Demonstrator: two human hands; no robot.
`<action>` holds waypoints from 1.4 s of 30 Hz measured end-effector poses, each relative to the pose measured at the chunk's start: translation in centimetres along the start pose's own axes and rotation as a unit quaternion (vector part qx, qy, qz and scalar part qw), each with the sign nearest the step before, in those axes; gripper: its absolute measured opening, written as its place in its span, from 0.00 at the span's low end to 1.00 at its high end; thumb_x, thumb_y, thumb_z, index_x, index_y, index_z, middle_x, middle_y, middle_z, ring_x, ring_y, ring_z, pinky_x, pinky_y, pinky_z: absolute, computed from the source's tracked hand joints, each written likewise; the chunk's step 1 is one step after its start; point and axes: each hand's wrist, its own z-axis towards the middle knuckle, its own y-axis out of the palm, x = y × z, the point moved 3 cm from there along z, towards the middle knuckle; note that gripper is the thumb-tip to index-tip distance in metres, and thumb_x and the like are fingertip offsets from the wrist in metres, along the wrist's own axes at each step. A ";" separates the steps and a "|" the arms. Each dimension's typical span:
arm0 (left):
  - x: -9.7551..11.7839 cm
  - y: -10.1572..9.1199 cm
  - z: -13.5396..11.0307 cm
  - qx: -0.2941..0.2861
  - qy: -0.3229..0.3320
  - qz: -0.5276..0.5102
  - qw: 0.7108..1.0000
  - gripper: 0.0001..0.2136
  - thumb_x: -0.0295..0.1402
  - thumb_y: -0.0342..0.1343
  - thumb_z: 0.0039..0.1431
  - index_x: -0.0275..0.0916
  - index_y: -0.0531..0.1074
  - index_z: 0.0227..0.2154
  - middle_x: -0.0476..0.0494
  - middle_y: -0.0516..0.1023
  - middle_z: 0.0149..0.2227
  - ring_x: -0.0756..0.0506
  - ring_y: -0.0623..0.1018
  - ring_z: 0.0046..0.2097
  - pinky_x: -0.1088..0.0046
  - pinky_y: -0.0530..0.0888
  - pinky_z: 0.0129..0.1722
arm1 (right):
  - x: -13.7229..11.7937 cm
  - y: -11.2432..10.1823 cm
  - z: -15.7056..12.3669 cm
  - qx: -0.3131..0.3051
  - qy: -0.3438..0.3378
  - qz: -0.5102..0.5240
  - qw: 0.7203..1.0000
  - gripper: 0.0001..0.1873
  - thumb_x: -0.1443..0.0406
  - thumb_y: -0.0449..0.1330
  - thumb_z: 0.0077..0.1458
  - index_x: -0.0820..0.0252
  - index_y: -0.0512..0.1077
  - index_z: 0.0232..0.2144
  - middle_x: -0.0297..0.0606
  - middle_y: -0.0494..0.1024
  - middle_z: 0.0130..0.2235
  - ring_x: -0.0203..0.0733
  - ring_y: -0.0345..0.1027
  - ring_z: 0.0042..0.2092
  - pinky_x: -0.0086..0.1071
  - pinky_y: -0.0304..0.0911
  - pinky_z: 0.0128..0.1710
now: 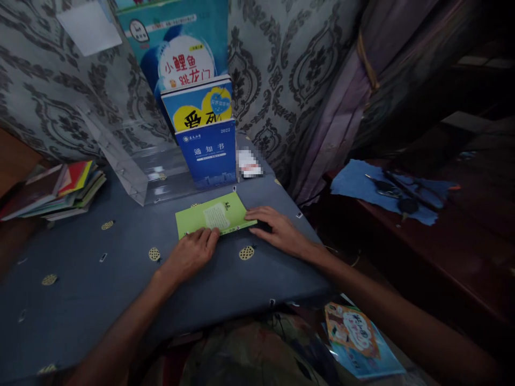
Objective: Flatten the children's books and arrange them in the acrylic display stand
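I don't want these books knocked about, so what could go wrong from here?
The green book, with the left hand and right hand on it, lies just in front of the upright blue booklet; pushed forward, it might bump that booklet. The pile of books off to the left is stacked unevenly, so a knock could make it slide.

Before the rack [125, 174], a book [215, 214]; left of the rack, a book stack [74, 192]; right (beyond the table [225, 292]), a cloth [356, 182].
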 end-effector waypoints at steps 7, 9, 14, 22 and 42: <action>-1.9 -4.1 -0.7 0.095 -0.168 -0.382 0.904 0.15 0.38 0.44 0.72 0.40 0.76 0.43 0.46 0.81 0.32 0.47 0.78 0.31 0.74 0.73 0.33 | 1.5 0.9 2.1 0.074 0.118 0.153 0.978 0.28 0.55 0.68 0.54 0.56 0.70 0.55 0.46 0.76 0.55 0.52 0.71 0.57 0.51 0.67 0.59; -2.6 -4.6 -0.8 0.123 -0.231 -0.495 0.828 0.17 0.46 0.50 0.68 0.39 0.78 0.39 0.47 0.80 0.29 0.47 0.77 0.30 0.75 0.72 0.31 | 1.4 1.7 2.4 0.083 0.146 0.216 0.962 0.36 0.54 0.70 0.51 0.54 0.66 0.59 0.47 0.75 0.57 0.52 0.72 0.56 0.50 0.68 0.58; -3.8 -3.1 -0.6 0.216 -0.351 -0.713 0.567 0.24 0.55 0.64 0.51 0.37 0.76 0.36 0.44 0.82 0.31 0.43 0.81 0.35 0.70 0.76 0.34 | -0.6 3.5 3.8 0.066 0.210 0.441 0.870 0.36 0.49 0.68 0.52 0.52 0.64 0.59 0.43 0.82 0.47 0.47 0.78 0.44 0.41 0.75 0.42; -4.4 2.2 -2.9 0.118 -0.420 -0.711 0.552 0.26 0.59 0.64 0.44 0.38 0.71 0.31 0.48 0.77 0.23 0.46 0.78 0.24 0.73 0.72 0.23 | -2.2 4.0 6.2 0.004 0.248 0.430 0.868 0.22 0.46 0.66 0.50 0.59 0.72 0.31 0.31 0.76 0.24 0.34 0.66 0.21 0.27 0.60 0.21; -7.3 4.2 -0.1 0.099 -0.230 -0.156 0.956 0.17 0.26 0.45 0.67 0.36 0.70 0.55 0.32 0.77 0.55 0.38 0.77 0.56 0.54 0.74 0.56 | -6.3 8.1 8.1 -0.094 -0.087 -0.129 0.983 0.14 0.66 0.54 0.67 0.58 0.73 0.52 0.46 0.80 0.52 0.49 0.73 0.56 0.45 0.67 0.57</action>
